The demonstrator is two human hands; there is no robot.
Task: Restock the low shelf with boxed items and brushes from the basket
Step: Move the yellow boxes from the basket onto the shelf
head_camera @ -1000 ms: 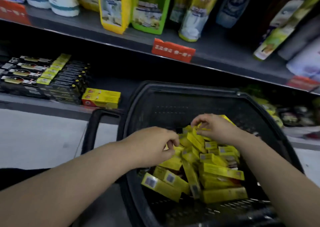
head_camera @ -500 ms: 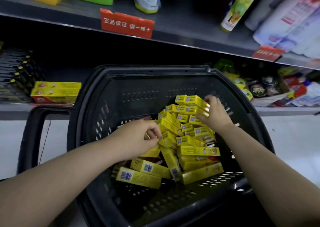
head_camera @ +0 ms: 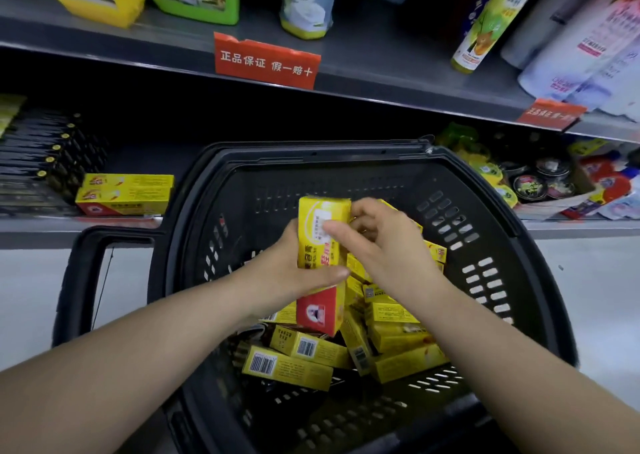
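A black plastic basket stands in front of the low shelf and holds several yellow boxes in a loose pile. Above the pile, both hands hold a stack of yellow boxes on end, its red end pointing down. My left hand wraps the stack from the left, thumb across its front. My right hand grips it from the right, thumb on the label. Two matching yellow boxes lie stacked on the low shelf at left.
Dark boxed items sit in rows at the shelf's far left. Round tins and bright packets fill the shelf's right side. The upper shelf carries bottles and a red label. The basket's handle juts left.
Both hands were reaching into the pile apart from each other. They have come together and lifted a stack of yellow boxes above it. The view has shifted slightly.
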